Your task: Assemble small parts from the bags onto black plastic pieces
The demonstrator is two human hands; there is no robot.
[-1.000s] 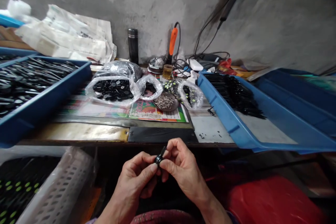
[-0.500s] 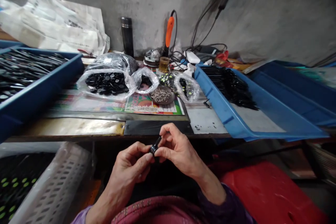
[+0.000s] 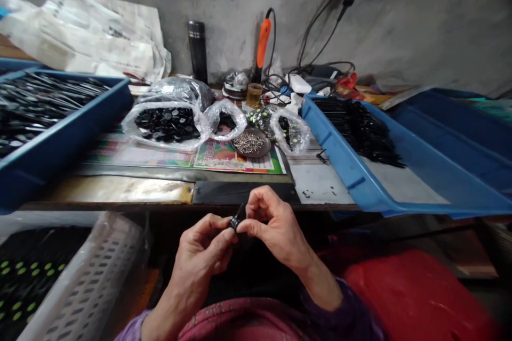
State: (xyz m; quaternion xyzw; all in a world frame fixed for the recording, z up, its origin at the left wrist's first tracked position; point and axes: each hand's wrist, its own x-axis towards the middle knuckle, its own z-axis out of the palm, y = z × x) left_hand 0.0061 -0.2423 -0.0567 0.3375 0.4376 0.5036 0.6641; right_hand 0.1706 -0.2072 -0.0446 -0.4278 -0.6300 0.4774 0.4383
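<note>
A small black plastic part [image 3: 236, 221] with a thin stem pointing up is pinched in front of my body, just below the bench edge. My left hand [image 3: 200, 245] holds it between thumb and forefinger. My right hand [image 3: 276, 229] grips it from the other side, its thumb against the part and its other fingers curled above. Fingertips hide part of the piece, so its full shape does not show. Both hands are closest to the black strip [image 3: 246, 192] along the front of the workbench.
Blue trays of black parts stand left [image 3: 60, 145] and right [image 3: 352, 178] on the bench. Plastic bags of black discs [image 3: 167, 123] and a dish of metal pins [image 3: 250, 143] lie between them. A white crate [image 3: 100, 272] sits lower left, a red object [image 3: 416, 298] lower right.
The view has shifted slightly, and my hands sit a little higher in it. The black part has turned, its stem now more upright between my fingers. Both hands keep hold of it.
</note>
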